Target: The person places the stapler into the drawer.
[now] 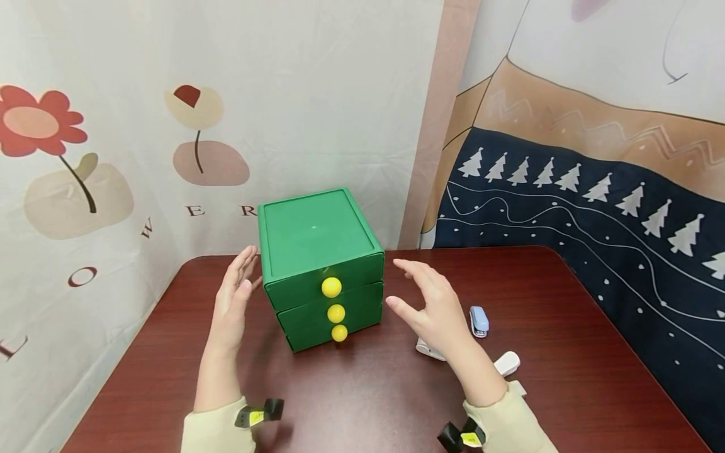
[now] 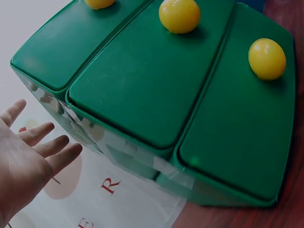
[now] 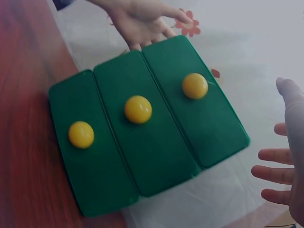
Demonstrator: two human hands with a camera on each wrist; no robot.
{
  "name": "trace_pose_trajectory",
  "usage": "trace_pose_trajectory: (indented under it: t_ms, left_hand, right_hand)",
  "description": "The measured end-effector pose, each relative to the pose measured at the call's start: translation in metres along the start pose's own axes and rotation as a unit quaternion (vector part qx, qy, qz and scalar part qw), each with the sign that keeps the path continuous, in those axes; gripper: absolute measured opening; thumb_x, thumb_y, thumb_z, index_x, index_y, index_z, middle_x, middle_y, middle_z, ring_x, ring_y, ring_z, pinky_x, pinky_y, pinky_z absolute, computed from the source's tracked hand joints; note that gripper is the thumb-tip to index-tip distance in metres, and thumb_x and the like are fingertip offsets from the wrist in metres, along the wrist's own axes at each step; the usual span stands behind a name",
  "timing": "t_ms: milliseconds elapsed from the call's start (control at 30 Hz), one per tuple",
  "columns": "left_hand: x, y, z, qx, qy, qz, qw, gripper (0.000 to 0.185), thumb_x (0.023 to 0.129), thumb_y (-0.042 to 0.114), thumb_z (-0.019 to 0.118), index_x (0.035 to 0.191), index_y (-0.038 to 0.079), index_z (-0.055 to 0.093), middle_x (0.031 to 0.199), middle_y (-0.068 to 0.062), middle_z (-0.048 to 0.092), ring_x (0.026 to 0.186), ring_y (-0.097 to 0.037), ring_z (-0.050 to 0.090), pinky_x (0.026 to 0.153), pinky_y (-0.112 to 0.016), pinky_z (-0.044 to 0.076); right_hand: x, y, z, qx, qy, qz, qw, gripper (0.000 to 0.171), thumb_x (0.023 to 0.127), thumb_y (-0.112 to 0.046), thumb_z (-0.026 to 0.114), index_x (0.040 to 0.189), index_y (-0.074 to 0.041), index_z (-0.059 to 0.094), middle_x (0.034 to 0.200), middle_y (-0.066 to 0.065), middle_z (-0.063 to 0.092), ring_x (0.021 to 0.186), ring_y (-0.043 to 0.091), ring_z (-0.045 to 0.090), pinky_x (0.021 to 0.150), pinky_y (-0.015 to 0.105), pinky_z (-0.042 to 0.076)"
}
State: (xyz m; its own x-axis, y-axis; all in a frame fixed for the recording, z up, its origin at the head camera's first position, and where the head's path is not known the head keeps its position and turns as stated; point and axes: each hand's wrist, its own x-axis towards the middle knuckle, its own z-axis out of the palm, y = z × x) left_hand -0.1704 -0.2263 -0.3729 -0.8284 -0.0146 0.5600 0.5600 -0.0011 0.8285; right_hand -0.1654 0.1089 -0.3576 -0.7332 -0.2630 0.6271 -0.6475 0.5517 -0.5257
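A green three-drawer box [image 1: 320, 264] with yellow ball knobs [image 1: 331, 287] stands on the dark red table [image 1: 566, 352], all drawers closed. My left hand [image 1: 236, 296] hovers beside the box's left side, fingers straight, a small gap from it. My right hand [image 1: 427, 305] is held open to the right of the box, apart from it. The left wrist view shows the drawer fronts [image 2: 156, 80] close up with my left hand [image 2: 28, 156] spread beside them. In the right wrist view the drawers [image 3: 142, 123] lie between my right hand [image 3: 285, 166] and my left hand [image 3: 142, 21].
A small blue stapler [image 1: 479, 321] and white objects [image 1: 506, 363] lie on the table just right of my right hand, one partly hidden under it. Patterned cloths hang behind and to the right. The table's near edge is toward me.
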Motion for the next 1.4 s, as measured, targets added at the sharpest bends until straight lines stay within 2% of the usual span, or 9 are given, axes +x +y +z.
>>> trace_pose_trajectory:
  t_ms: [167, 367, 467, 700, 867, 967, 1167, 1400]
  left_hand:
    - [0.001, -0.005, 0.002, -0.008, 0.011, -0.020, 0.9997, 0.052, 0.100, 0.024, 0.042, 0.148, 0.006, 0.034, 0.149, -0.012, 0.034, 0.138, -0.026, 0.028, 0.098, -0.029, 0.033]
    - [0.001, -0.010, 0.003, -0.005, 0.020, -0.042, 0.9989, 0.051, 0.099, 0.021, 0.041, 0.147, 0.008, 0.037, 0.149, -0.007, 0.037, 0.135, -0.022, 0.032, 0.095, -0.031, 0.031]
    - [0.002, -0.011, 0.004, -0.008, 0.021, -0.039, 0.9990, 0.049, 0.098, 0.015, 0.042, 0.146, 0.006, 0.038, 0.146, -0.005, 0.040, 0.133, -0.021, 0.034, 0.094, -0.030, 0.032]
    - [0.003, -0.013, 0.003, -0.013, 0.014, -0.014, 0.9997, 0.048, 0.096, 0.002, 0.044, 0.143, 0.002, 0.042, 0.142, -0.003, 0.045, 0.128, -0.020, 0.041, 0.098, -0.025, 0.032]
    - [0.004, -0.014, 0.002, -0.016, 0.007, -0.004, 0.9998, 0.048, 0.095, -0.001, 0.044, 0.143, -0.001, 0.040, 0.142, -0.005, 0.045, 0.127, -0.020, 0.042, 0.098, -0.024, 0.033]
    - [0.004, -0.014, 0.001, -0.016, 0.005, -0.005, 0.9998, 0.048, 0.095, -0.001, 0.044, 0.144, -0.002, 0.039, 0.142, -0.005, 0.045, 0.127, -0.021, 0.042, 0.097, -0.024, 0.033]
    - [0.003, -0.014, 0.000, -0.012, 0.009, -0.014, 0.9998, 0.048, 0.096, 0.000, 0.045, 0.144, 0.001, 0.040, 0.141, -0.004, 0.046, 0.126, -0.022, 0.043, 0.096, -0.024, 0.034]
    - [0.003, -0.013, 0.001, -0.011, 0.007, -0.020, 0.9997, 0.048, 0.096, 0.000, 0.044, 0.144, 0.001, 0.040, 0.142, -0.005, 0.045, 0.126, -0.023, 0.042, 0.097, -0.025, 0.034]
  right_hand:
    - [0.002, -0.004, 0.017, 0.027, -0.007, -0.018, 0.999, 0.052, 0.086, -0.030, 0.071, 0.133, -0.014, 0.055, 0.123, 0.000, 0.059, 0.105, 0.013, 0.054, 0.087, 0.042, 0.044]
    - [0.005, -0.011, 0.036, 0.040, -0.021, -0.024, 0.999, 0.052, 0.086, -0.032, 0.072, 0.133, -0.017, 0.055, 0.118, 0.001, 0.061, 0.102, 0.015, 0.056, 0.082, 0.035, 0.046]
    - [0.007, -0.014, 0.044, 0.055, -0.028, -0.022, 0.998, 0.050, 0.086, -0.030, 0.073, 0.131, -0.017, 0.056, 0.114, 0.002, 0.062, 0.101, 0.017, 0.057, 0.075, 0.032, 0.047]
    - [0.015, -0.017, 0.064, 0.092, -0.024, -0.027, 0.995, 0.044, 0.086, -0.023, 0.074, 0.126, -0.014, 0.059, 0.109, 0.001, 0.063, 0.098, 0.014, 0.059, 0.080, 0.038, 0.049]
    - [0.016, -0.018, 0.075, 0.117, -0.019, -0.028, 0.993, 0.041, 0.085, -0.020, 0.075, 0.124, -0.014, 0.061, 0.106, 0.001, 0.065, 0.090, 0.017, 0.062, 0.075, 0.031, 0.049]
    - [0.017, -0.020, 0.080, 0.135, -0.019, -0.025, 0.990, 0.040, 0.085, -0.017, 0.075, 0.122, -0.014, 0.063, 0.105, -0.001, 0.065, 0.087, 0.018, 0.063, 0.076, 0.028, 0.049]
    - [0.021, -0.021, 0.091, 0.175, -0.005, -0.012, 0.984, 0.036, 0.083, -0.011, 0.076, 0.117, -0.010, 0.066, 0.099, 0.001, 0.064, 0.080, 0.013, 0.063, 0.075, 0.034, 0.051]
    - [0.020, -0.023, 0.093, 0.181, 0.020, -0.012, 0.983, 0.032, 0.080, -0.007, 0.078, 0.110, -0.008, 0.069, 0.093, 0.000, 0.065, 0.075, 0.008, 0.063, 0.071, 0.029, 0.051]
